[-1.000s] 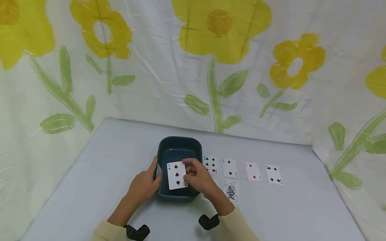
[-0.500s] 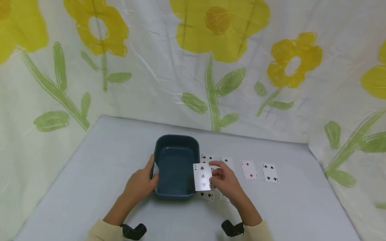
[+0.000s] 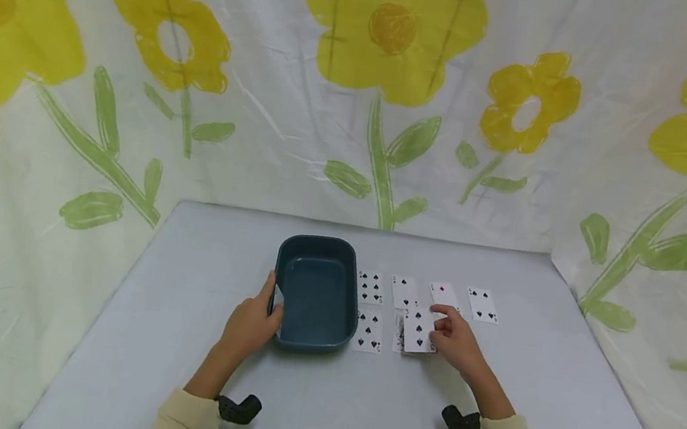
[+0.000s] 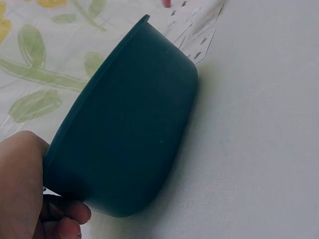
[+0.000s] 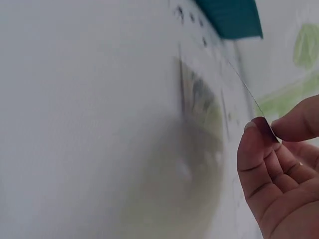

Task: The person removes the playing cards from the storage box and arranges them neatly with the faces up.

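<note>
My right hand (image 3: 454,340) pinches a three of spades (image 3: 416,331) by its right edge, between thumb and fingers. This card covers most of a joker-like black-and-white card (image 3: 399,332) on the table. In the right wrist view the held card appears nearly edge-on, with my thumb and fingertips (image 5: 251,144) on it. My left hand (image 3: 250,319) grips the left rim of a dark teal bin (image 3: 306,347), its thumb over the inside. A pale card-like piece (image 3: 278,299) shows beside that thumb; how many cards are there cannot be told.
Along the back lie a spades card (image 3: 370,288), a two of spades (image 3: 403,292), a two of diamonds (image 3: 443,293) partly covered by the right fingers, and a four of spades (image 3: 484,305). Another spades card (image 3: 369,332) lies against the bin's right side. A flowered sheet (image 3: 269,87) hangs behind.
My right hand has carried the three of spades rightward, from above the bin to above the joker-like card. The left hand has stayed at the bin's left rim.
</note>
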The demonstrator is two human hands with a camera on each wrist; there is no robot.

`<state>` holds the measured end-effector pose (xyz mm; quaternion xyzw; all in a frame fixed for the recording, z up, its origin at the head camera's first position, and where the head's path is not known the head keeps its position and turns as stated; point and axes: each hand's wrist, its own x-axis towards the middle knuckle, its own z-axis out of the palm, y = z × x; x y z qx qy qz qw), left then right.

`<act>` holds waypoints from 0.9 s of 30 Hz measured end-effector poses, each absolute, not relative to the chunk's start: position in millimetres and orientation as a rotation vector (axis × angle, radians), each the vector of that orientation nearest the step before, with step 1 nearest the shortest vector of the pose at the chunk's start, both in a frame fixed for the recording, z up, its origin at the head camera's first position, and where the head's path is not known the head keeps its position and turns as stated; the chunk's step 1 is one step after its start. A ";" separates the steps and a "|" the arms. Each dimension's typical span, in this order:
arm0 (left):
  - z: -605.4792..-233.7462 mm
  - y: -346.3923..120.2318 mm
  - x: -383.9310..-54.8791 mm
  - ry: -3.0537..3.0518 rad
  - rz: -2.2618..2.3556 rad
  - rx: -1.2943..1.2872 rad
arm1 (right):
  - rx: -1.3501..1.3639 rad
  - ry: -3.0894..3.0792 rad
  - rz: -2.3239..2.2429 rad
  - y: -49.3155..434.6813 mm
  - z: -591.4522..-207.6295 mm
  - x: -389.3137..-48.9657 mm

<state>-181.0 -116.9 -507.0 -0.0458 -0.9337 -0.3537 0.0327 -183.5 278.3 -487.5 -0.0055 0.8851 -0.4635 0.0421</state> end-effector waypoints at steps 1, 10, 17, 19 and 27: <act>-507.4 -116.7 -181.1 -2.875 -1.090 -0.138 | 0.002 2.726 -1.388 284.4 -489.5 -183.2; -509.3 -116.4 -181.3 -2.868 -1.097 -0.128 | 0.173 2.848 -1.093 322.7 -492.8 -178.2; -508.9 -116.6 -182.8 -2.869 -1.065 -0.124 | 0.264 2.857 -0.993 328.2 -493.4 -174.9; -508.9 -116.4 -183.3 -2.867 -1.064 -0.123 | 0.287 2.871 -0.968 327.4 -493.4 -173.7; -509.1 -115.9 -183.1 -2.878 -1.078 -0.113 | 0.354 2.931 -0.871 323.0 -494.1 -172.2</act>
